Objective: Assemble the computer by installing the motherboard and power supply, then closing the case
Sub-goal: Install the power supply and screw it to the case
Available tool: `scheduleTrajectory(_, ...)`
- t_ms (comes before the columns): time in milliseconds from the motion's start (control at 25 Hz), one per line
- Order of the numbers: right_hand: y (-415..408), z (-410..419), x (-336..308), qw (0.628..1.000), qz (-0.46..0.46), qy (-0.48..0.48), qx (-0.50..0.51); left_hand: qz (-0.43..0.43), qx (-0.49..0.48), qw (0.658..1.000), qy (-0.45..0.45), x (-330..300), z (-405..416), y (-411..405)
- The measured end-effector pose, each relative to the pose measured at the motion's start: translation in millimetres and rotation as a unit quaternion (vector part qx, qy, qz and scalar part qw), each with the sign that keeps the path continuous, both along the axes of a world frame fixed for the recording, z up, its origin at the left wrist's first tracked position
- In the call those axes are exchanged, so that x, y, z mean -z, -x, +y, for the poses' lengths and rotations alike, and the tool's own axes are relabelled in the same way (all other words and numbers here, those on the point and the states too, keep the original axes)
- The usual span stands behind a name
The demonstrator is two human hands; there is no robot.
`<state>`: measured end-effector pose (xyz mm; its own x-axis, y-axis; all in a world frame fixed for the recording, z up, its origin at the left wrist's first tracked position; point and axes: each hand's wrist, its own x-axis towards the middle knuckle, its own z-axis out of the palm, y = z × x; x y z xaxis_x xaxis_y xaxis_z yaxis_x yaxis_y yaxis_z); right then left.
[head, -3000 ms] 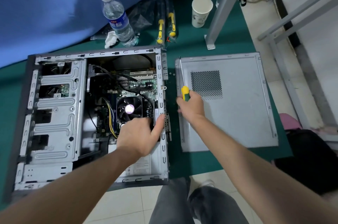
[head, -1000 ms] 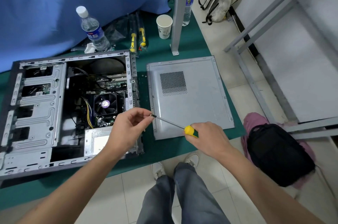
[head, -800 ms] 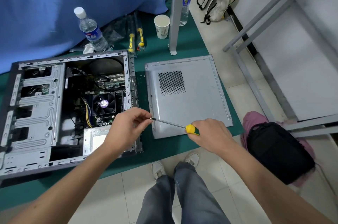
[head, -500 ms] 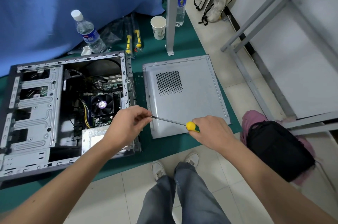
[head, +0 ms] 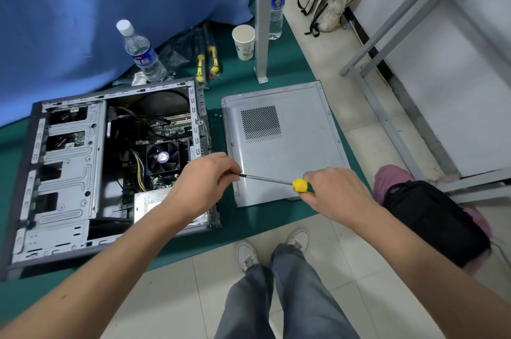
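head view: water bottle (head: 142, 55) behind open case (head: 110, 167)

The screwdriver (head: 287, 184) tip is hidden inside the left hand (head: 206, 182) fingers; its handle is mostly buried in the right hand (head: 336, 192). The left forearm covers the computer case (head: 66, 172) at its 5 o'clock corner. Whether a screw is pinched cannot be told.
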<state>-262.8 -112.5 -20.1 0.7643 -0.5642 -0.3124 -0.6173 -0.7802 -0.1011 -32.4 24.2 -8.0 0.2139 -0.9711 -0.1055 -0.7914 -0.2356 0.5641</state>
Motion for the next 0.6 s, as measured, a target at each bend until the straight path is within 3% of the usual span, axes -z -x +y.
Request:
scheduleTrajectory(80,-2,-4,-8,1.000,0.001,-0.020,0.007,-0.032,0.022,0.999,-0.009,-1,-1,0)
scheduleTrajectory(240,-4,-6,-21,0.997,-0.043,-0.059,-0.009,0.035,-0.060,0.997,-0.039,0,-5,-9)
scheduleTrajectory(360,0,-19,-25,0.965,-0.051,-0.253,0.038,0.036,-0.024,0.995,-0.093,-1,-12,-18)
scheduleTrajectory(440,7,-33,-25,0.904,-0.126,-0.390,0.122,0.015,0.021,0.990,-0.135,-2,-19,-23)
scheduleTrajectory(600,15,-42,-13,0.706,-0.324,-0.554,0.299,-0.028,0.082,0.978,-0.191,-5,-40,-33)
